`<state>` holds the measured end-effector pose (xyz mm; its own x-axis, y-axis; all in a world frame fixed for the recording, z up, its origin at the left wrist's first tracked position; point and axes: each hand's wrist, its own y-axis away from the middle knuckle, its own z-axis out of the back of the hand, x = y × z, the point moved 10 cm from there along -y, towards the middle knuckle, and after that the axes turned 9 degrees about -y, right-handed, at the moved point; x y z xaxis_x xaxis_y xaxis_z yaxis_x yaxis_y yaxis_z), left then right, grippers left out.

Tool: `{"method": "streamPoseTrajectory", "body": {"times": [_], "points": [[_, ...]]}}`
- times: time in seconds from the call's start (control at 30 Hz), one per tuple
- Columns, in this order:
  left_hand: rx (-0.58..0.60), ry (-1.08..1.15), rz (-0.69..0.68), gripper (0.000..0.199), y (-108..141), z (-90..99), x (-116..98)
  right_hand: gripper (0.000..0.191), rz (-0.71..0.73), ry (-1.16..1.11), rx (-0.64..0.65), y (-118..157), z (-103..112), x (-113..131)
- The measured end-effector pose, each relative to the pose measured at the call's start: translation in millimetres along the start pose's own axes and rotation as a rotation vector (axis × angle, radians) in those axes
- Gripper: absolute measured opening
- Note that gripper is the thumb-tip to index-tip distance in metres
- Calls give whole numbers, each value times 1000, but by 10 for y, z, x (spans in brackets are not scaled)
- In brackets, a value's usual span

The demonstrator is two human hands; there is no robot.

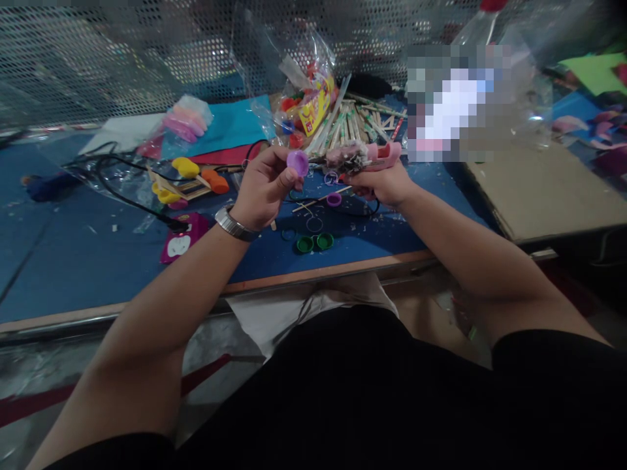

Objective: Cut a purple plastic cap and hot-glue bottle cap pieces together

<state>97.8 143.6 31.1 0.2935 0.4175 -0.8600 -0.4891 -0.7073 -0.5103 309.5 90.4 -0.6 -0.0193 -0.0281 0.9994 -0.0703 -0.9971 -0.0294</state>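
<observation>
Between the thumb and fingers of my left hand is a purple bottle cap, its hollow side facing me. My right hand is wrapped round the handle of a pink glue gun, its front end coated in grey-white residue and pointing left towards the cap. Below the gun a second purple cap lies on the blue table. Two green caps sit side by side near the table's front edge. Thin sticks and rings are scattered around them.
Left of my hands are a stick model with yellow and orange caps and a purple power strip with a black cable. Rolled paper sticks, a plastic bag of caps and coloured sheets lie behind. Cardboard is at right.
</observation>
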Motion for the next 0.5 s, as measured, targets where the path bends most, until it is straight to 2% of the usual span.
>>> {"method": "streamPoseTrajectory", "body": {"times": [0.17, 0.37, 0.5], "points": [[-11, -19, -11, 55, 3, 23, 16, 35, 19, 10, 21, 28, -9, 43], [-25, -15, -2, 58, -2, 50, 48, 24, -3, 35, -1, 16, 9, 9], [-16, -7, -26, 55, -7, 45, 37, 26, 21, 78, 27, 22, -19, 31]]}}
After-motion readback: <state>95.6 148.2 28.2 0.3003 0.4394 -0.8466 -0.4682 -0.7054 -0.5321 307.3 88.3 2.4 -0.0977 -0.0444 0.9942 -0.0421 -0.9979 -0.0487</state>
